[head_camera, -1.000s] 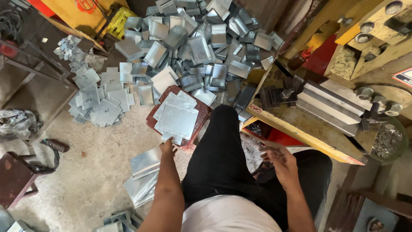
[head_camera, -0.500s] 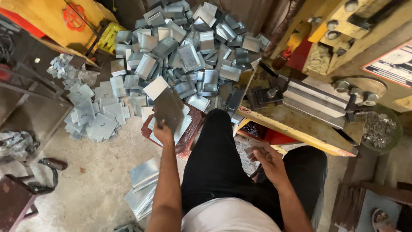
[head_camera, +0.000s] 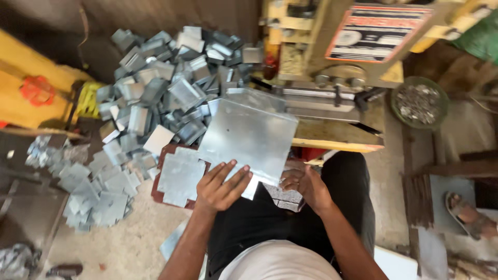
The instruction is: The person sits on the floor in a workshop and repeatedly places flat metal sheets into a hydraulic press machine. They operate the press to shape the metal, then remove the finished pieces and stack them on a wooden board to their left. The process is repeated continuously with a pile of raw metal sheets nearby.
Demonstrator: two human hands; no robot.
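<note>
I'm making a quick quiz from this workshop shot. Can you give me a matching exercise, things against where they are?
Things:
1. flat metal sheet
2. pile of bent metal pieces
3. round bowl of small metal bits
4. sandal

Places:
A. far right, on the floor
B. held in the left hand, over the lap
C. right of the yellow press machine
D. heaped at upper left

Pairs: 1-B, 2-D, 3-C, 4-A
</note>
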